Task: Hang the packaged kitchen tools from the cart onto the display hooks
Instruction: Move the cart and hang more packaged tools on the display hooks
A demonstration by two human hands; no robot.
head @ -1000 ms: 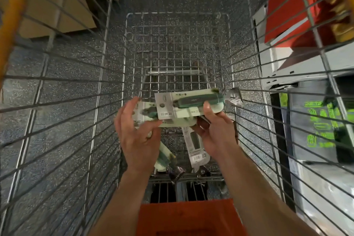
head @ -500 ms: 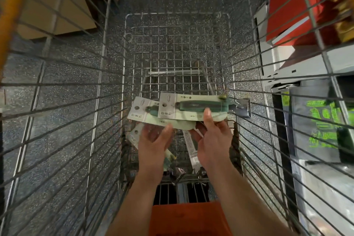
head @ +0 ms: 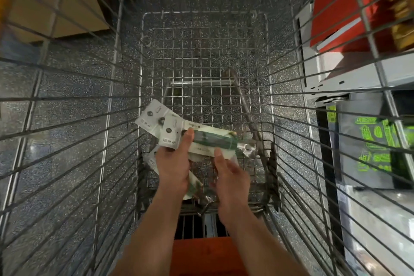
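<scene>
The packs are now tilting, card ends swung up-left, with the grip passed from right to left. The left hand is pinching them, thumb on top, inside the cart. A loose pack is lying on the mesh below. The right hand is hanging relaxed, holding nothing, thumb just beside the packs' lower edge.

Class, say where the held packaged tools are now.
In the head view, the packaged tools are centre frame inside the cart, gripped by the left hand above its wire floor.
</scene>
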